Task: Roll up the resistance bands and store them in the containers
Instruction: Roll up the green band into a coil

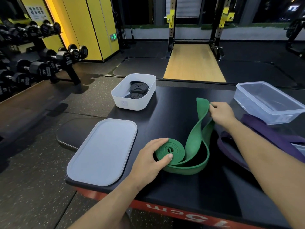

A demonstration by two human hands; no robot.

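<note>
On the desk [181,187]: lid [102,152], then bin [133,103] w/ black rolls [138,88] already in; our left hand [151,156] curls round the coil of the green band [170,151], thumb on top, forearm low. We're mid-roll, approx half wound, so next we'd feed slack in w/o letting the coil spring loose. Our right hand [221,113], arm stretched fwd, pinches the raised free end near the tub [280,111], purple band [264,129] waiting beside it.
</note>
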